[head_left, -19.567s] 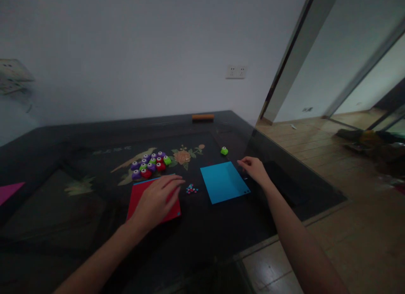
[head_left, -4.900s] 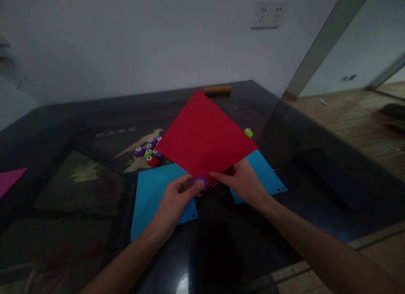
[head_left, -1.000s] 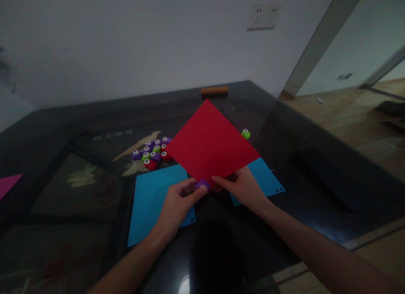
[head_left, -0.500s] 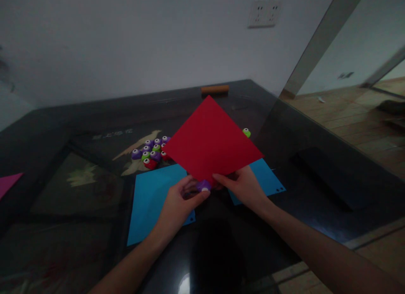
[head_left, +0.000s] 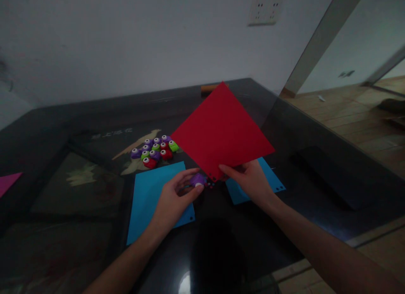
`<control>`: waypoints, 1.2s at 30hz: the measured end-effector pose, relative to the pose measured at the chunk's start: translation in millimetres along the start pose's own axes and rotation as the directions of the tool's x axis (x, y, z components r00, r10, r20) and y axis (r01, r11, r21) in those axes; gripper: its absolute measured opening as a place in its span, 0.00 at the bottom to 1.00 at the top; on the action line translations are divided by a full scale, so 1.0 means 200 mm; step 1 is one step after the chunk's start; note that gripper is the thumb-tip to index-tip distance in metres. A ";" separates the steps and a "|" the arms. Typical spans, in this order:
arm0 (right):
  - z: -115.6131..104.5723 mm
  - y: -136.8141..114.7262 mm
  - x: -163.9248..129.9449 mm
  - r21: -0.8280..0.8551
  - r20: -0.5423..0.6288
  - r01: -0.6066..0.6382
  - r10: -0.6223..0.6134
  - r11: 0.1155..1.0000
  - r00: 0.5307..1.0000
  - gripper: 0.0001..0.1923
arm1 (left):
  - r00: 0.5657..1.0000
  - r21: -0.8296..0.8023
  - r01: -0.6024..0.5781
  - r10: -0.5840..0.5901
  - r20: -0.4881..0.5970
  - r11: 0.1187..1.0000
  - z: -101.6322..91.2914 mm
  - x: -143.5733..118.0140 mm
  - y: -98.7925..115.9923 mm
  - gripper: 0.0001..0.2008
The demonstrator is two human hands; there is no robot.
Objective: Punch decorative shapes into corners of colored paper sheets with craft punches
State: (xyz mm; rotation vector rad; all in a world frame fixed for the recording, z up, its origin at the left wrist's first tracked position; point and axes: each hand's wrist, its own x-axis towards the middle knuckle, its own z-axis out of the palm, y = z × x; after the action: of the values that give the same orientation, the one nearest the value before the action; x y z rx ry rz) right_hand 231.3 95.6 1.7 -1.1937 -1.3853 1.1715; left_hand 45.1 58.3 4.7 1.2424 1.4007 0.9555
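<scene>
One red sheet [head_left: 223, 129] pinched by right fingers [head_left: 228, 170], one purple punch [head_left: 198, 180] pinched left, two blue sheets [head_left: 152, 197].

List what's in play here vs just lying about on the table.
In hand:
- left hand, holding the purple punch
- right hand, holding the red sheet by its near corner, holes punched there

Lying about:
- pile of small punches
- two blue sheets
- pink sheet
- orange block

Raised red sheet [head_left: 223, 131], purple punch [head_left: 197, 180] alongside
</scene>
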 end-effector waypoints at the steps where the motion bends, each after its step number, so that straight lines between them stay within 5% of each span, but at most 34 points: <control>1: -0.01 -0.01 0.00 0.004 -0.007 -0.005 0.005 1.000 1.000 0.12 | 1.000 0.010 -0.007 0.007 -0.009 1.000 0.00 0.00 0.00 0.19; 26: -0.04 0.03 0.03 -0.016 -0.038 0.006 -0.007 1.000 0.999 0.12 | 0.977 -0.033 -0.171 0.174 0.123 0.985 0.00 0.01 -0.05 0.27; 36: -0.03 0.01 0.03 0.031 -0.034 -0.012 0.013 0.999 0.999 0.15 | 0.959 0.166 -0.255 0.227 0.170 0.952 0.01 -0.01 -0.06 0.29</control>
State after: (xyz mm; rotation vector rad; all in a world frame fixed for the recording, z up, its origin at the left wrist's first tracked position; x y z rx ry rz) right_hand 237.5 102.3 1.4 -1.1964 -1.3318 1.1721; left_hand 43.8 55.4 -6.3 1.6226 1.2615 0.8886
